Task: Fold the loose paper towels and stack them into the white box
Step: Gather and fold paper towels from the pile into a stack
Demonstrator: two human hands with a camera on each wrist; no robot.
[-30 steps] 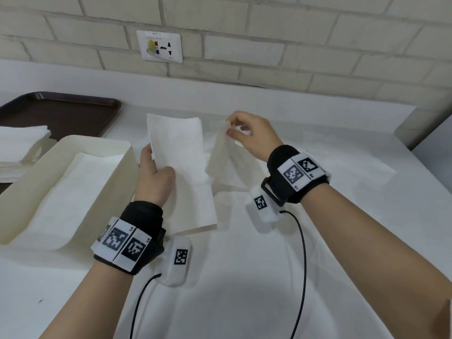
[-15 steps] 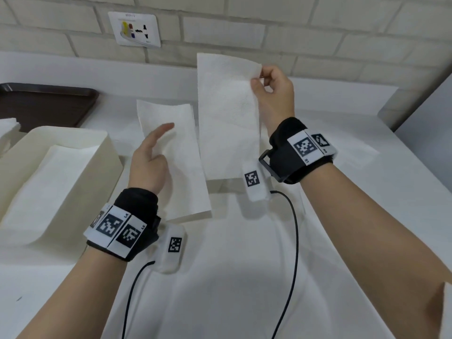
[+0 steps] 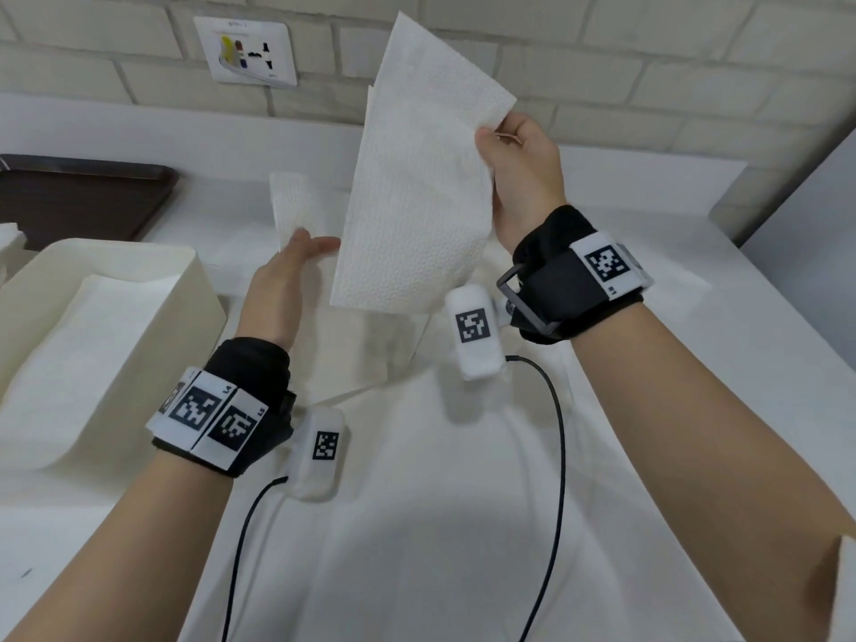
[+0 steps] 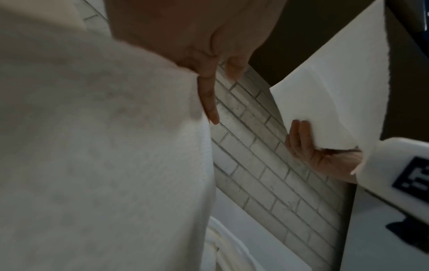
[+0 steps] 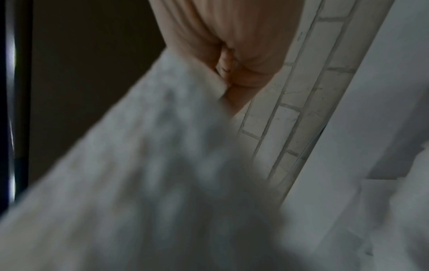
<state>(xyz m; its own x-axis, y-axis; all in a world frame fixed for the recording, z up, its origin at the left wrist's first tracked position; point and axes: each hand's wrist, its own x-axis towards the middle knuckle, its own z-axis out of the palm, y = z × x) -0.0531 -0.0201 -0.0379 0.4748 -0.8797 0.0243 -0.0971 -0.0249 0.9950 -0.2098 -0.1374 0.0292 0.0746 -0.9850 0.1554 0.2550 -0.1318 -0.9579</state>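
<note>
Pinches a paper towel [image 3: 417, 201] up in the air by its edge with the right hand [image 3: 523, 183]; lays the straight-fingered left hand [image 3: 278, 289] against a second towel [image 3: 294, 206].

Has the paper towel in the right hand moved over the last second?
Yes. The paper towel in the right hand has risen: from down at the table, well below the wall socket, to level with it.

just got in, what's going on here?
A person is sorting paper towels at a white counter. The right hand pinches one towel up in the air by its edge. The left hand has a narrower towel against its fingers; the grip is unclear. The white box already holds a folded towel.
</note>
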